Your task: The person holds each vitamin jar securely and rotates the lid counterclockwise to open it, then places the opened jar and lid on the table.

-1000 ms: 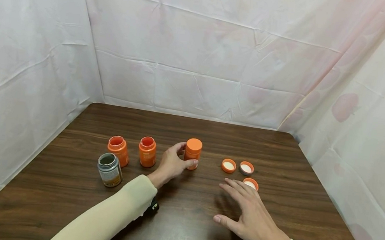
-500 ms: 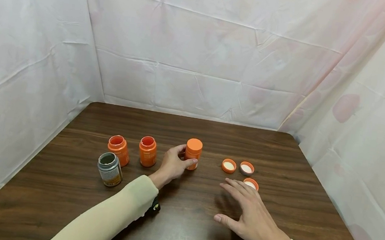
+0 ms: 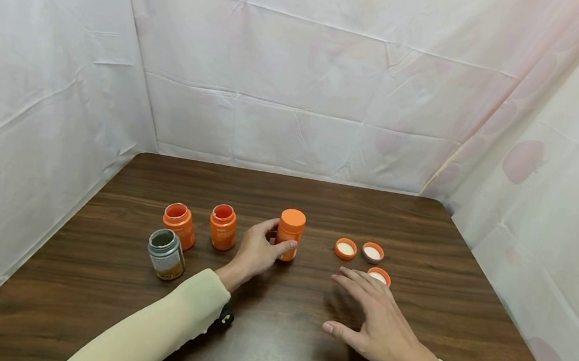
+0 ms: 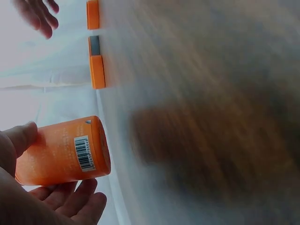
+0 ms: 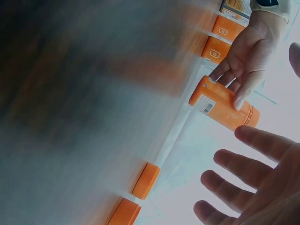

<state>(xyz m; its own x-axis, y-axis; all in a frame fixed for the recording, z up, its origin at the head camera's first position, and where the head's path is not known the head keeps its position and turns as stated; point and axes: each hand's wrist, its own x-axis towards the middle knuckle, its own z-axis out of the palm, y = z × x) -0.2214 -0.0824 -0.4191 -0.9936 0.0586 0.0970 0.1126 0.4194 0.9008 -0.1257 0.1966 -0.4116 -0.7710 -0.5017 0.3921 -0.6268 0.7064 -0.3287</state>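
My left hand (image 3: pixel 257 250) grips a capped orange bottle (image 3: pixel 291 222) near the middle of the table, thumb on the near side. In the left wrist view the bottle (image 4: pixel 65 150) shows a barcode near its base, and a gap to its reflection suggests it is just off the tabletop. My right hand (image 3: pixel 377 328) hovers at the right with fingers spread, holding nothing. Just beyond its fingers lie an orange cap (image 3: pixel 346 249), a grey-and-orange cap (image 3: pixel 372 253) and another orange cap (image 3: pixel 379 275), partly hidden by the hand. All three lie with their pale insides up.
Left of my left hand stand two uncapped orange bottles, one nearer (image 3: pixel 223 227) and one farther left (image 3: pixel 179 226). An uncapped grey bottle (image 3: pixel 167 255) stands in front of the latter. White sheeting (image 3: pixel 289 86) encloses the wooden table (image 3: pixel 273 337) at the back and sides.
The orange bottle in my left hand has shifted slightly toward me and appears to have come up a little. My right hand has stayed almost still.
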